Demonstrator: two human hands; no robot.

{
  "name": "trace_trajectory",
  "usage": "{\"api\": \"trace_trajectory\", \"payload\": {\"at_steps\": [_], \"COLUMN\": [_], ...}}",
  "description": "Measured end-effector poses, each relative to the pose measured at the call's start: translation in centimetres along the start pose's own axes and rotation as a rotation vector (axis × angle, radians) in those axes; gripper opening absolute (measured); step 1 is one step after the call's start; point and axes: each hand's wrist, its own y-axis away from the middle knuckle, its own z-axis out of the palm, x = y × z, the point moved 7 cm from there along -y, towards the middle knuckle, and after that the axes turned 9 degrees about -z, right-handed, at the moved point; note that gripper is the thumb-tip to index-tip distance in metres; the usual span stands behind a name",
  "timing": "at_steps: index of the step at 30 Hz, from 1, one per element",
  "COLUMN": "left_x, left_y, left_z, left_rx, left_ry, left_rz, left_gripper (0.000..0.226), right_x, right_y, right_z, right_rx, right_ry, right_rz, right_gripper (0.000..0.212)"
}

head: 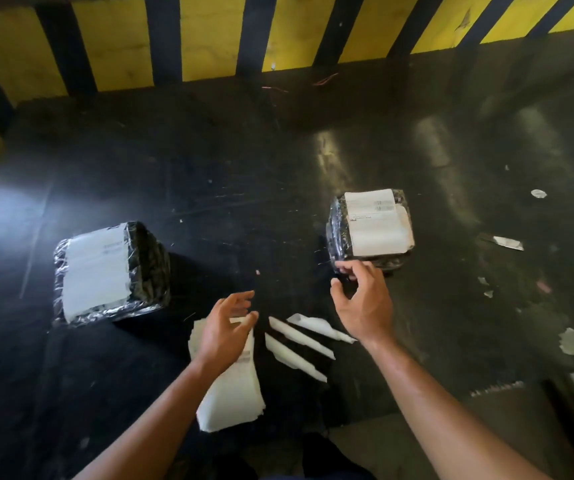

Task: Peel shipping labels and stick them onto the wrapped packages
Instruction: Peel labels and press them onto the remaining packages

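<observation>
left hand [225, 329] loosely spread, empty, hovers over label stack [231, 393] at 6 o'clock on table [244, 209] — stack's long axis runs toward person. right hand [365, 303] half-curled, empty, fingertips at near edge of right package [370, 228], 1 o'clock — already labelled. left package [109, 271] at 10 o'clock, labelled too.

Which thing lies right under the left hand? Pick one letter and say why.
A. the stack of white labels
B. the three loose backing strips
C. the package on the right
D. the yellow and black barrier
A: the left hand hovers with fingers loose over the stack of white labels, while the backing strips lie beside it.
</observation>
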Motion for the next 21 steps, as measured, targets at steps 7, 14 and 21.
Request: {"api": "trace_trajectory", "payload": {"at_steps": [7,14,21], "left_x": [-12.5,-16.4,-16.6], "left_y": [4.8,4.9,3.7], "left_z": [-6.0,-3.9,-3.7], "left_rx": [0.276,0.097,0.089], "left_ry": [0.102,0.044,0.002], "left_rz": [-0.334,-0.460,-0.460], "left_gripper": [0.034,0.031,0.031], "right_x": [-2.9,-3.5,-2.1], "right_y": [8.6,12.9,13.2], "right_z": [11.1,17.0,17.5], "right_rx": [-0.381,-0.609,-0.492], "right_ry": [-0.141,-0.028,-0.160], "right_rz": [0.213,0.488,0.726], "right_gripper": [0.007,0.034,0.024]}}
